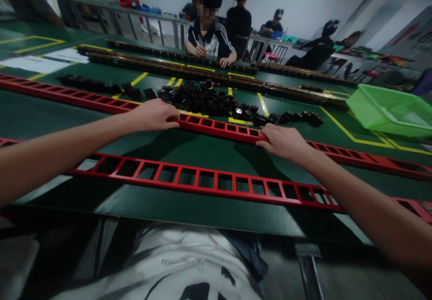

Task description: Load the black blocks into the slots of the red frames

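A long red slotted strip (221, 128) runs across the green table, and both hands grip it. My left hand (154, 114) is closed over the strip left of centre, thumb on the near side. Further right, my right hand (281, 139) is wrapped round the same strip, thumb also on the near side. A second red slotted strip (195, 183), with a row of rectangular openings, lies nearer to me along the table's front edge, under my forearms. Just beyond the held strip is a heap of small black parts (209, 100), some with a glossy surface.
A green plastic basket (388, 111) stands at the right. Long dark brown strips (202, 73) lie across the table behind the black parts. White paper sheets (43, 62) are at the far left. A co-worker (211, 30) sits opposite; other people work further back.
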A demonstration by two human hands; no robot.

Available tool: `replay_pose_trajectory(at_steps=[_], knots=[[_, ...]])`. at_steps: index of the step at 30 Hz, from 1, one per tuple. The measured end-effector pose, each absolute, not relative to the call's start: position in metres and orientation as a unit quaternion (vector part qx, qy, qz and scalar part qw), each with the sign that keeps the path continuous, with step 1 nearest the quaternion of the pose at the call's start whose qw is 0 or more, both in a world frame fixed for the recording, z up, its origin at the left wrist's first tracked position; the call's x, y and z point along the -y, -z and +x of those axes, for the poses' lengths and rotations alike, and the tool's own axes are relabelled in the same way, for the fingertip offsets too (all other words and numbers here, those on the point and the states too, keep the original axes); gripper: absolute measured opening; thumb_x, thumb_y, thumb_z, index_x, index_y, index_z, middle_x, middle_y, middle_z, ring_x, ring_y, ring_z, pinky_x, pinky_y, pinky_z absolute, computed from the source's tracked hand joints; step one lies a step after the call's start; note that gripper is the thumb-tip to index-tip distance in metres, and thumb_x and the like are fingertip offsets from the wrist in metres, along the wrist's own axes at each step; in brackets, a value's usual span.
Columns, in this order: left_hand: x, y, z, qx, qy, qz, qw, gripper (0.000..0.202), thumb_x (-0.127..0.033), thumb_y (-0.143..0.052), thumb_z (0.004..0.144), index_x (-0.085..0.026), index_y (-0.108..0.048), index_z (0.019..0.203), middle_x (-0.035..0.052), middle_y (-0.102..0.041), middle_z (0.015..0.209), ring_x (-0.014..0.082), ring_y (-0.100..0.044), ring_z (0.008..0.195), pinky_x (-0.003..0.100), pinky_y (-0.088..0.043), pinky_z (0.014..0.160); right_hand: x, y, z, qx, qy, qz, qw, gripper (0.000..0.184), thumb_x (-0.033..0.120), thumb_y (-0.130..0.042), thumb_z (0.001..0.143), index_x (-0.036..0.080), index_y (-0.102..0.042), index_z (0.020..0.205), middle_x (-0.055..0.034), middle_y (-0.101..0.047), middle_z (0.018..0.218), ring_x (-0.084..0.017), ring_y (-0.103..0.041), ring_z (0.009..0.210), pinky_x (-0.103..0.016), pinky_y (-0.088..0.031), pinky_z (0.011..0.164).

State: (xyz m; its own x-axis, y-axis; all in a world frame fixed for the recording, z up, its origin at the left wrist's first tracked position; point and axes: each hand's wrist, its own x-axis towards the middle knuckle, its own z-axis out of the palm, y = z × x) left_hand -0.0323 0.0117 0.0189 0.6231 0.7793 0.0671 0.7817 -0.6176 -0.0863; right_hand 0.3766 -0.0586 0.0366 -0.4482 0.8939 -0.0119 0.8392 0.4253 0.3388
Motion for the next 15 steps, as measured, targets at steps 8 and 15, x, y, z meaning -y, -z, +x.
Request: replay_pose_trajectory(at_steps=[8,15], knots=[[0.023,-0.018,-0.031,0.396,0.035,-0.915,0.070,0.028,-0.045,-0.054,0.088,-0.023,-0.071,0.088,0.0043,-0.071,0.087,0.0205,-0.064,0.078,0.032,-0.042,0.077,0.094,-0.036,0.376,-0.835,-0.187,0.508,0.098,0.024,0.040,-0.054,0.095,0.017,-0.061,0.091,-0.0094,-0.065,0.096,-0.024,-0.062,0.083,-0.030,-0.032,0.054],[0.038,-0.010,-0.036,0.347,0.053,-0.936,-0.032,0.029,-0.047,-0.054,0.089,-0.023,-0.070,0.085,0.0016,-0.070,0.083,0.0167,-0.061,0.075,0.030,-0.042,0.077,0.112,-0.037,0.390,-0.859,-0.125,0.493,0.061,0.027,0.041,-0.054,0.093,0.018,-0.063,0.084,-0.0065,-0.065,0.086,-0.021,-0.060,0.075,-0.029,-0.033,0.059]])
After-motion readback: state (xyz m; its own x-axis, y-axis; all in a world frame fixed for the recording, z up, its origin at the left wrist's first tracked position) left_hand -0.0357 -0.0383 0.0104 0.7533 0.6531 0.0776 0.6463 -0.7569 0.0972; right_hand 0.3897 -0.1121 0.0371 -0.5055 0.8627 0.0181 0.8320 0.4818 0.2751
